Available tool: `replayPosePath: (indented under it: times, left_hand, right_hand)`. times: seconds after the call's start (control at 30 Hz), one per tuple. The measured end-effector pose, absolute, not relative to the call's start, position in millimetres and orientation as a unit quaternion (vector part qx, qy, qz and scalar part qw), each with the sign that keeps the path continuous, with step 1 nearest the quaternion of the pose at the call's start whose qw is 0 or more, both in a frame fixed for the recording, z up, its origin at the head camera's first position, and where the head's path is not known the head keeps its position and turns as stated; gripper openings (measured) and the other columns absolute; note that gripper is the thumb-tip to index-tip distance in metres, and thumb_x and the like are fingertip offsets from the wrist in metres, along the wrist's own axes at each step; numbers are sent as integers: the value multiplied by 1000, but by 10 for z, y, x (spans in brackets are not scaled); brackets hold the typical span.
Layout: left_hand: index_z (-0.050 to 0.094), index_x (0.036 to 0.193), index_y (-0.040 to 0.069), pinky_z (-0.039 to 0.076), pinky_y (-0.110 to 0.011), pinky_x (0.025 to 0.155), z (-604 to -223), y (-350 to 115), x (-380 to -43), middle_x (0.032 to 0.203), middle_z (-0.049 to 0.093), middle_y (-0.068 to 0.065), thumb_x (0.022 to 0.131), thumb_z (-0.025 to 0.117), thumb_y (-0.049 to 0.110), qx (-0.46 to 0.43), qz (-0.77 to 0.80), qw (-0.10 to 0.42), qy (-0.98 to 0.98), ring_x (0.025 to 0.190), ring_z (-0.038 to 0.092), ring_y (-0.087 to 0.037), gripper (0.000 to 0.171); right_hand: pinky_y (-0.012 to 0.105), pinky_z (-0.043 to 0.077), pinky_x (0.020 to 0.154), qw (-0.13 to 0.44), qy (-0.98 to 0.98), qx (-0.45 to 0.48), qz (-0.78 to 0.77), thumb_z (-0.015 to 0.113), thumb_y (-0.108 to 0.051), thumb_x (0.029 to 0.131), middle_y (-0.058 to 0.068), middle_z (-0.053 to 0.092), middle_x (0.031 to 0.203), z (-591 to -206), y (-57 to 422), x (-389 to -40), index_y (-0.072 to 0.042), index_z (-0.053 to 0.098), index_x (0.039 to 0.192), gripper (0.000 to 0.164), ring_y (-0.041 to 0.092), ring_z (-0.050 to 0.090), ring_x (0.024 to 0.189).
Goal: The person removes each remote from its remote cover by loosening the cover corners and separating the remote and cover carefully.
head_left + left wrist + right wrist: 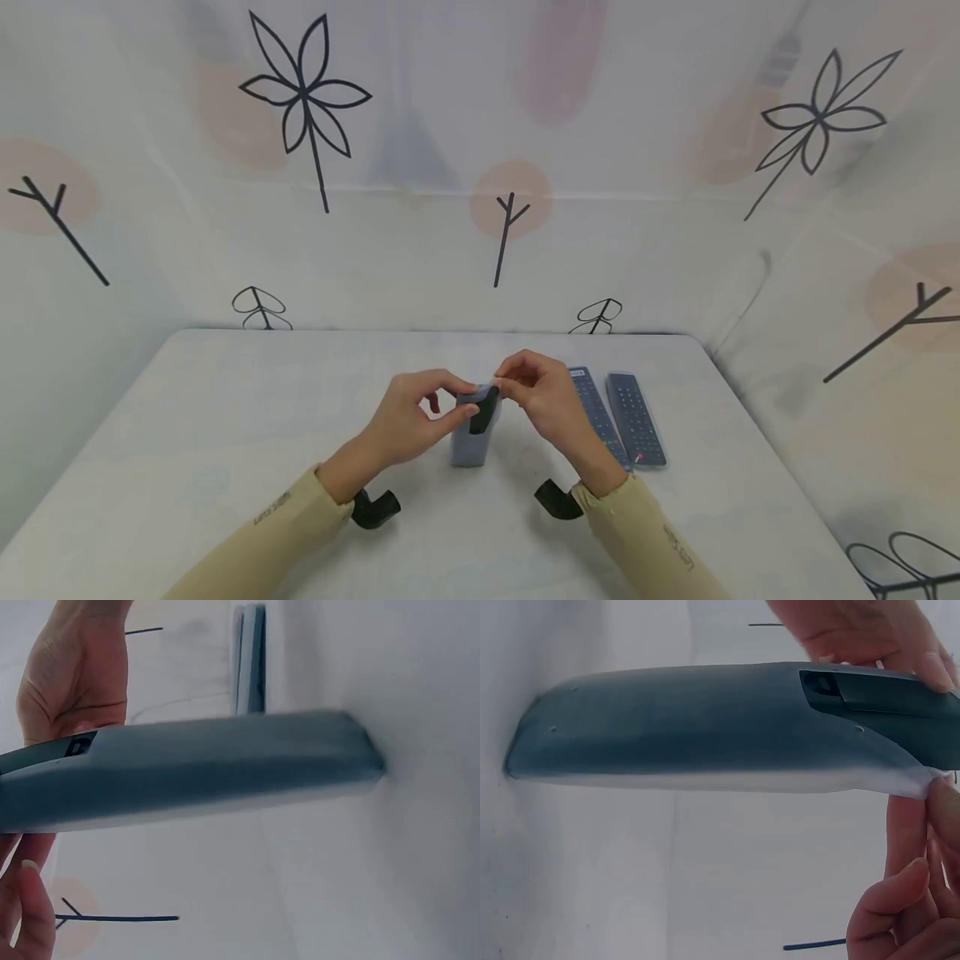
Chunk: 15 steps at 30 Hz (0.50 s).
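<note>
Upright between both hands stands a dark remote control (483,412) in a translucent plastic sleeve (675,727), its lower end at the white table. The sleeve covers the lower part; the dark upper back (907,712) shows through the opening. My left hand (416,417) grips the top from the left, its thumb on the dark back. At the upper right corner my right hand (543,400) pinches the sleeve's edge between thumb and fingers. The remote's button side is turned away from the head view.
Right of my right hand, two remotes with rows of buttons lie on the table (225,433): one long remote (600,417), partly behind the wrist, and another remote (636,418). Black wrist-camera mounts (377,508) stick out at both cuffs. A patterned cloth (420,250) hangs behind.
</note>
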<state>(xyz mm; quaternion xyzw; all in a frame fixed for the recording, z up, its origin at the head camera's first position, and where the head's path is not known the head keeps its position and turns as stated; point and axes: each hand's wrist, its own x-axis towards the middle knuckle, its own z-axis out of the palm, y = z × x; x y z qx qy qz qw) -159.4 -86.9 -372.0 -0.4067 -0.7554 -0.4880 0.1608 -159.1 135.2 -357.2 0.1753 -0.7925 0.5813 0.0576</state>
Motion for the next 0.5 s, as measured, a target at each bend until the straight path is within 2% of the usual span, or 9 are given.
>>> replayPosePath:
  times: [0.17, 0.3, 0.5]
  left_hand:
    - [72, 105, 10, 50, -21, 61, -3649, -873, -1590, 95, 73, 3, 83, 79, 6, -455, -422, 214, -755, 79, 63, -8, 24]
    - [71, 102, 7, 51, -20, 60, -3631, -864, -1584, 93, 73, 0, 81, 77, 4, -462, -404, 235, -754, 76, 63, -9, 22]
    - [71, 102, 4, 50, -19, 59, -3641, -846, -1567, 92, 74, -3, 79, 76, 0, -455, -407, 247, -752, 73, 63, -10, 24]
  right_hand:
    - [33, 54, 69, 62, -790, 174, 585, 70, 2, 90, 7, 68, 87, -3589, 1360, -1573, -5, 69, 93, 8, 21, 68, 77]
    - [32, 53, 66, 69, -784, 173, 592, 70, 0, 91, 7, 67, 87, -3614, 1354, -1547, -6, 70, 94, 7, 21, 64, 74]
    - [37, 55, 67, 68, -759, 177, 623, 71, -7, 92, 9, 70, 89, -3662, 1332, -1520, -4, 68, 97, 7, 33, 62, 75]
